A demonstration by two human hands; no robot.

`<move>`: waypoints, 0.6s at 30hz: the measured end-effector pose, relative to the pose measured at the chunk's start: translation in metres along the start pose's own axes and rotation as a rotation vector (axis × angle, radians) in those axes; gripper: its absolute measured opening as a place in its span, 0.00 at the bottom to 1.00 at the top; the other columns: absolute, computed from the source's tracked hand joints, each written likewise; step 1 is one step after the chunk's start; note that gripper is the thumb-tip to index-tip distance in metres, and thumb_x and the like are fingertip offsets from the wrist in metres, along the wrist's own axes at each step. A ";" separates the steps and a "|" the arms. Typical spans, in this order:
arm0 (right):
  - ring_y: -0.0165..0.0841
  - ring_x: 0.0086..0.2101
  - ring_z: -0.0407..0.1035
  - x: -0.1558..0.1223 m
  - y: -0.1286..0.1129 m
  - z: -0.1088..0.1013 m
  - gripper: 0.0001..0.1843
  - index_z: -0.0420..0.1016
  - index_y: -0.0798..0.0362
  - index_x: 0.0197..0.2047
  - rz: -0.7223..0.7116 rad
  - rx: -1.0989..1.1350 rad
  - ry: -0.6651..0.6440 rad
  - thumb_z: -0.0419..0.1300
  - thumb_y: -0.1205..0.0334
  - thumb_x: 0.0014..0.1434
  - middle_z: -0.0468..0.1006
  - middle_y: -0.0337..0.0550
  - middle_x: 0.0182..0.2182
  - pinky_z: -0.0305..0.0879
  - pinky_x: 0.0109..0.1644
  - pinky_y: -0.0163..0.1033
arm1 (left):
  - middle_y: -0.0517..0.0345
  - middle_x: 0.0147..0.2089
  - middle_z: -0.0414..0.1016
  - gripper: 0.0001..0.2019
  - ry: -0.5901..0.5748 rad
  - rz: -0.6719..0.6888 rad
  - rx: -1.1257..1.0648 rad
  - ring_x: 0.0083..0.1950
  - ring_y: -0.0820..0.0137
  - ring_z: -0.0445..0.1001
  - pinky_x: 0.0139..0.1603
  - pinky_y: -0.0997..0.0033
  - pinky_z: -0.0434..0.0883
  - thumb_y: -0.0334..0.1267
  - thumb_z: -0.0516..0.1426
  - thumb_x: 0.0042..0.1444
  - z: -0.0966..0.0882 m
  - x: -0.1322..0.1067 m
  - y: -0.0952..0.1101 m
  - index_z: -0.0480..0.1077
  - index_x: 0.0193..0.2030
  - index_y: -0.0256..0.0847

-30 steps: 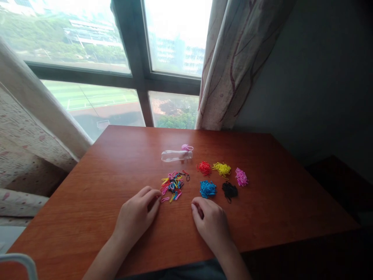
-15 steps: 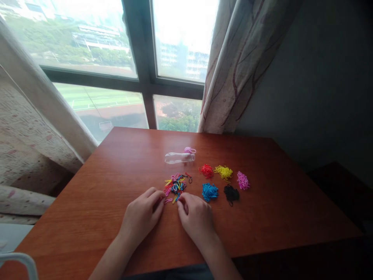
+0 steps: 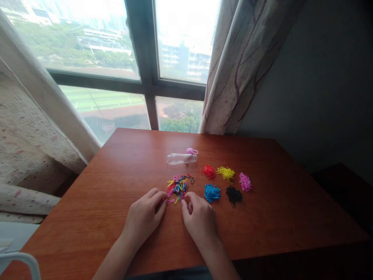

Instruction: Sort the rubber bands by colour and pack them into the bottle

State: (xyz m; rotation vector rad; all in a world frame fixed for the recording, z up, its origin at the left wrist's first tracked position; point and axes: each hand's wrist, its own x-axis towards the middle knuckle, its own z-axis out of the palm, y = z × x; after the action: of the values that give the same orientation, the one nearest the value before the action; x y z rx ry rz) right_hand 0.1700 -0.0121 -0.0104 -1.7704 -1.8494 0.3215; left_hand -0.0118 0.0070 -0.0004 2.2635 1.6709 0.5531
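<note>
A mixed pile of small coloured loops [image 3: 178, 186], thin and pin-like, lies on the wooden table in pink, yellow, blue, red and black. At its near left edge is my left hand [image 3: 147, 208], thumb and index finger brought together in a pinch. My right hand [image 3: 200, 213] is at the near right edge, its thumb and forefinger likewise closed near a few loops. Whatever either pinch holds is too small to make out. Right of the pile are sorted heaps: red [image 3: 208, 172], yellow [image 3: 225, 173], pink [image 3: 246, 181], blue [image 3: 212, 193] and black [image 3: 234, 195].
A clear tube-shaped container [image 3: 182, 158] lies behind the pile, with a pink looped piece [image 3: 191, 151] at its right end. The table [image 3: 101, 202] reaches a window [image 3: 150, 87] with curtains on both sides. A white curved frame [image 3: 21, 257] stands at lower left.
The whole view has shifted slightly, so everything sits a little further right. My right hand has drawn slightly away from the pile's near edge. The sorted heaps look the same.
</note>
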 end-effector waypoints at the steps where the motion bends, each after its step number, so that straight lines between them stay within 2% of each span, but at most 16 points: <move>1: 0.33 0.29 0.73 -0.001 0.001 0.000 0.05 0.74 0.49 0.40 0.015 -0.002 0.014 0.59 0.66 0.61 0.79 0.37 0.28 0.56 0.32 0.35 | 0.60 0.40 0.76 0.10 -0.001 -0.004 0.001 0.38 0.69 0.76 0.36 0.72 0.67 0.40 0.50 0.65 0.000 0.000 0.000 0.72 0.40 0.46; 4: 0.34 0.30 0.75 -0.001 0.004 0.002 0.09 0.74 0.49 0.44 0.047 -0.019 0.034 0.58 0.67 0.61 0.81 0.38 0.30 0.56 0.33 0.35 | 0.60 0.40 0.76 0.10 -0.010 -0.013 0.001 0.38 0.69 0.76 0.37 0.72 0.67 0.40 0.50 0.65 0.000 0.000 0.001 0.72 0.40 0.47; 12: 0.33 0.30 0.74 0.000 0.003 0.003 0.05 0.73 0.48 0.35 0.045 -0.017 0.028 0.58 0.67 0.62 0.80 0.35 0.29 0.53 0.32 0.36 | 0.60 0.40 0.76 0.10 -0.023 -0.016 0.005 0.39 0.68 0.76 0.37 0.72 0.67 0.40 0.49 0.65 -0.002 0.001 0.001 0.72 0.41 0.47; 18: 0.32 0.28 0.72 -0.001 0.004 0.002 0.06 0.72 0.49 0.33 0.017 0.013 0.024 0.58 0.68 0.62 0.78 0.35 0.27 0.53 0.32 0.35 | 0.60 0.40 0.76 0.10 -0.020 -0.021 0.014 0.38 0.69 0.76 0.36 0.72 0.66 0.40 0.49 0.65 -0.001 0.000 0.001 0.72 0.40 0.47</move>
State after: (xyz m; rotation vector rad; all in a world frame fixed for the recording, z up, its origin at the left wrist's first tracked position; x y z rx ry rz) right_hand 0.1723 -0.0125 -0.0145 -1.7747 -1.8127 0.3167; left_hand -0.0113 0.0070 0.0013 2.2504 1.6926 0.5145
